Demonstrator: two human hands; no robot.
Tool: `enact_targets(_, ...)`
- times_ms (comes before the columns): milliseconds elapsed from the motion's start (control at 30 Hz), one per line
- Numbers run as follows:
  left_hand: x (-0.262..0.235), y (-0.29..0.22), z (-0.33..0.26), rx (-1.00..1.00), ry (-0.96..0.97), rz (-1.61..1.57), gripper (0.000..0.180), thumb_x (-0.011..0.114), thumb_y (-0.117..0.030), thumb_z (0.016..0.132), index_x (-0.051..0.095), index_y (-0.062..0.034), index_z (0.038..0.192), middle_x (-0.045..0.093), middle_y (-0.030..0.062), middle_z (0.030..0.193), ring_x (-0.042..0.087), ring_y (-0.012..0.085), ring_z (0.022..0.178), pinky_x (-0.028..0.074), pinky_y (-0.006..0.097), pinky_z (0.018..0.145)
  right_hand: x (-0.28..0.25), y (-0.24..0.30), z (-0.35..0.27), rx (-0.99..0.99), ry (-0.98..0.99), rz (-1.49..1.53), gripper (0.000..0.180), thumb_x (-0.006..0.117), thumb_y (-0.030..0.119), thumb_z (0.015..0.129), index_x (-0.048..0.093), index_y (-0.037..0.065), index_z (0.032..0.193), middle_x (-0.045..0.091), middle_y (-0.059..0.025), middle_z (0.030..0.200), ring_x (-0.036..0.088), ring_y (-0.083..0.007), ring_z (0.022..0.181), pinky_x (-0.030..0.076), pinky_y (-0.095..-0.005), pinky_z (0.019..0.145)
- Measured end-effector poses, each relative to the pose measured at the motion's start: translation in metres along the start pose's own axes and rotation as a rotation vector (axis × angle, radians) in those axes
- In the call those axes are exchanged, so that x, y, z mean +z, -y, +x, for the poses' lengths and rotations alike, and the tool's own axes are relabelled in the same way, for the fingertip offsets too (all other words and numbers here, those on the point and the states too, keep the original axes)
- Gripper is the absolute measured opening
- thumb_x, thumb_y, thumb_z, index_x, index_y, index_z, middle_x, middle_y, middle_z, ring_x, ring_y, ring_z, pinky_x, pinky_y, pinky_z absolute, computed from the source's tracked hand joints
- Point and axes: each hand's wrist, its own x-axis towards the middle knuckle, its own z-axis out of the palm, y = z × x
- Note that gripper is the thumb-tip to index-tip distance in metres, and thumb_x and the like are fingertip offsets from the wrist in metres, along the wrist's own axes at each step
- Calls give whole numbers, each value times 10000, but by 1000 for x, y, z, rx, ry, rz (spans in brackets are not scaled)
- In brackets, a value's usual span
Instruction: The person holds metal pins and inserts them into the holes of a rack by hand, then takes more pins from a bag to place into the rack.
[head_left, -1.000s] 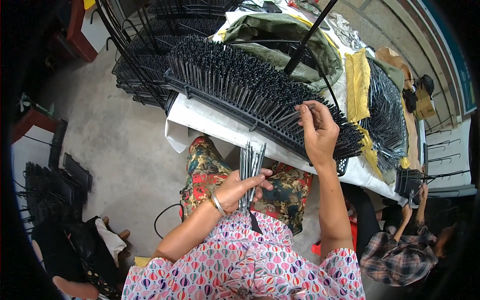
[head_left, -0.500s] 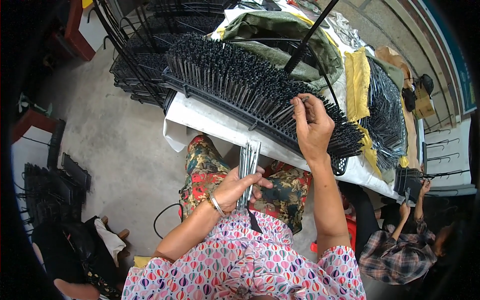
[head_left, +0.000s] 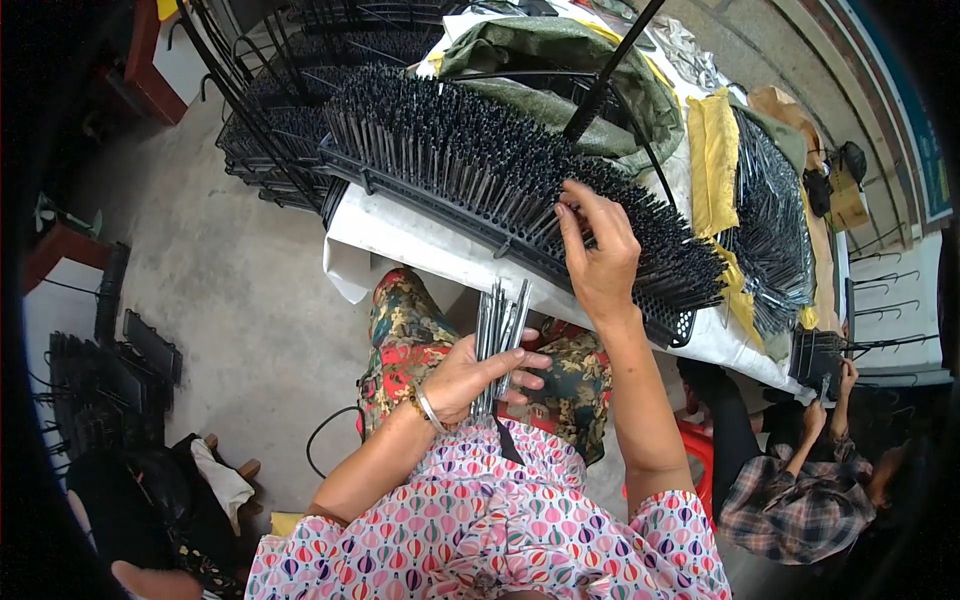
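While the left hand (head_left: 463, 382) curls round rods (head_left: 489, 325), the right hand (head_left: 606, 250), fingers half-curled, hold unclear, should move lightly by the rack (head_left: 430, 208).

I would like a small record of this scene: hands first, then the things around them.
Left hand: holds a bundle of thin metal rods
Right hand: at the packed rods; grip unclear
Rack: black, tilted in view, filled with upright rods
Under rack: white sheet
Behind rack: open green sack
Far right: co-worker, plaid shirt
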Motion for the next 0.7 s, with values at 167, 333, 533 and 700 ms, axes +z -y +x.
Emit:
enact_targets(167, -1, 0, 4, -6, -28, 9, 382, 511, -158, 924, 435, -21, 1273, 595, 168, 1113, 627, 217, 927, 554, 314, 692, -4, -2, -2, -170, 63, -86, 195, 622, -26, 767, 627, -7, 961, 620, -126, 977, 578, -275, 863, 470, -345, 730)
enact_targets(333, 0, -7, 3, 35, 10, -78, 362, 485, -148, 929, 447, 31, 1242, 580, 193, 1126, 605, 269, 1006, 550, 348, 768, -28, 17, -16, -154, 90, 82, 236, 655, -2, 724, 644, 13, 959, 621, -129, 989, 587, -280, 861, 474, -370, 739)
enact_targets(533, -17, 0, 16, 59, 2, -233, 300, 486, -121, 918, 517, 20, 1180, 613, 143, 1077, 611, 219, 989, 531, 309, 799, -50, 44, -66, -381, 548, 163, 329, 718, 145, 670, 645, 77, 983, 596, -95, 1045, 586, -235, 892, 438, -338, 732)
enact_targets(700, -6, -4, 15, 53, 11, -199, 308, 469, -127, 931, 516, 38, 1187, 575, 152, 1157, 575, 218, 1056, 494, 312, 876, -43, 32, -90, -559, 461, 30, 260, 589, 100, 693, 668, 107, 940, 614, -48, 1030, 594, -187, 911, 476, -327, 788)
